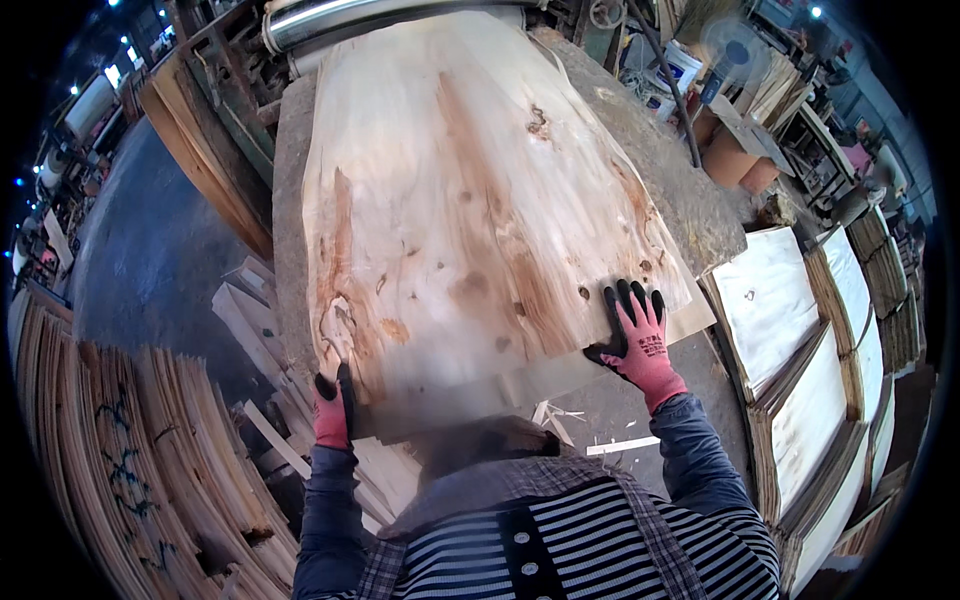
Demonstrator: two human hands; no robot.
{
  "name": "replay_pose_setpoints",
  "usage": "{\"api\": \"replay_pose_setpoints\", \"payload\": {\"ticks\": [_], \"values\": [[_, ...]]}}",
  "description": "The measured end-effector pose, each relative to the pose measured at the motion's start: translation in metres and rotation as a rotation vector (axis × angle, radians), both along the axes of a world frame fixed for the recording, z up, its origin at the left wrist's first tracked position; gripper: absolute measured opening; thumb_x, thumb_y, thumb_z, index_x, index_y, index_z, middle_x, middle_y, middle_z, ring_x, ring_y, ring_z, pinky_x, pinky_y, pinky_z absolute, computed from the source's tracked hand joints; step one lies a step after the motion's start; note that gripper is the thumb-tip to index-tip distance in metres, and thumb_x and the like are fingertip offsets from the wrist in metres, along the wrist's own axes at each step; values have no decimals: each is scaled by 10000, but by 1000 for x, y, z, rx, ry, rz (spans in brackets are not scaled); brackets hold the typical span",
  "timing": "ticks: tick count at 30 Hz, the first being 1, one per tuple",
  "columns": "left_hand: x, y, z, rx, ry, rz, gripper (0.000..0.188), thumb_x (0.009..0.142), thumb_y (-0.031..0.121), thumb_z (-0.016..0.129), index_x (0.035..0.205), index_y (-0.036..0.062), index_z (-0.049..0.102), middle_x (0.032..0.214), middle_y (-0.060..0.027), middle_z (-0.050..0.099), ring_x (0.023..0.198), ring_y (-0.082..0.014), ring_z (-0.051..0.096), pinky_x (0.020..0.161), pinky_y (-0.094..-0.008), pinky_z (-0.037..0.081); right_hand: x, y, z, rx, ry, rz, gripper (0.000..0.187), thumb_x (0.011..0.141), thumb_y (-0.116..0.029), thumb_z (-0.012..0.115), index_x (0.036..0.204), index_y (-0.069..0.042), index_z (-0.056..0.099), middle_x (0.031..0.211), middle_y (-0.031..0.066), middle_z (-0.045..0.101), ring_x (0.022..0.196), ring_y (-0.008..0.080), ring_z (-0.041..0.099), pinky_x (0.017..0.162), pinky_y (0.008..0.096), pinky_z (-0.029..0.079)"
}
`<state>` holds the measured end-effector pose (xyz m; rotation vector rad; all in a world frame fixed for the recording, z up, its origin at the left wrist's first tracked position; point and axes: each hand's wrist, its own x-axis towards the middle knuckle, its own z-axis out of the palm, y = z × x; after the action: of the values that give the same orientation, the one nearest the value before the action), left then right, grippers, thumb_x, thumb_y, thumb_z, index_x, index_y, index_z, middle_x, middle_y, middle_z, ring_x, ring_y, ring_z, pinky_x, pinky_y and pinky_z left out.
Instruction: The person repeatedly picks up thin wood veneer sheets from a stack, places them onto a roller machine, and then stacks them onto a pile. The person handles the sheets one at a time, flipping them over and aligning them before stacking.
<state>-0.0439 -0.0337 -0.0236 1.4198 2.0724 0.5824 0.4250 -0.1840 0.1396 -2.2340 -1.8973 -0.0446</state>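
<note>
Workshop interior, seen from above your own chest: dark floor (150,240) lies at the left, small lamps shine along the far left edge, and a fan (727,62) stands at the upper right near a brown cardboard box (732,158). Before you, a worn, grey-brown table (690,195) bears a broad, pale sheet of wood veneer (500,200), streaked with reddish brown and marked with dark knots. At its far end the sheet reaches a shiny metal roller (345,20); its near edge, slightly blurred, lies toward your body. Your right hand (640,345), in a pink glove with black fingertips, rests at the sheet's near right corner, fingers spread wide over the upper face and thumb set apart, close to the near edge. Your left hand (333,405), gloved alike, is at the near left corner, thumb and one finger showing; you cannot tell from this view whether it pinches the edge or merely touches it. Upright bundles of thin wood sheets (100,450) fill the lower left, layered stacks of pale sheets (765,300) line the right, and wood scraps (622,446) lie below, between your forearms
</note>
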Motion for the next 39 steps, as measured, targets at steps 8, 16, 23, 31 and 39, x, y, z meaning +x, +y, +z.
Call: {"api": "replay_pose_setpoints", "payload": {"ticks": [8, 16, 23, 31, 39], "values": [[92, -72, 42, 69, -361, -251, 621, 798, 252, 625, 1283, -23, 350, 1272, -213, 431, 1191, -283, 417, 982, -342, 339, 89, -23, -13, 7, -87, -140, 719, 628, -170, 672, 1278, -54, 389, 1308, 185, 363, 1230, 344, 308, 1054, 465, 195], [90, -64, 42, 185, -375, -146, 593, 737, 243, 670, 1219, -12, 438, 1200, -218, 490, 1134, -303, 469, 938, -360, 379, 112, -17, -55, 142, 43, -1, 698, 602, -140, 677, 1247, -62, 425, 1317, 203, 321, 1229, 394, 271, 1051, 495, 169], [92, -25, 73, 254, -732, -80, 406, 774, 96, 633, 1149, -17, 523, 1020, -100, 617, 916, -160, 583, 820, -285, 454, 90, 3, -69, 71, 84, -59, 690, 632, -149, 682, 1265, -89, 414, 1317, 224, 310, 1226, 415, 258, 1046, 513, 151], [83, -38, 35, 187, -66, -87, 511, 745, 220, 651, 1188, 46, 464, 1095, -168, 569, 1017, -302, 544, 856, -378, 431, 89, -7, -75, 60, 229, -127, 632, 716, -244, 643, 1282, -85, 409, 1357, 223, 280, 1256, 424, 222, 1045, 523, 130], [105, -47, 71, 275, -281, -136, 474, 766, 149, 595, 1217, 81, 465, 1063, -164, 585, 1002, -298, 558, 824, -366, 441, 86, -6, -75, 74, 235, -128, 616, 723, -239, 639, 1270, -69, 413, 1337, 234, 294, 1231, 444, 246, 1030, 513, 181]]}}
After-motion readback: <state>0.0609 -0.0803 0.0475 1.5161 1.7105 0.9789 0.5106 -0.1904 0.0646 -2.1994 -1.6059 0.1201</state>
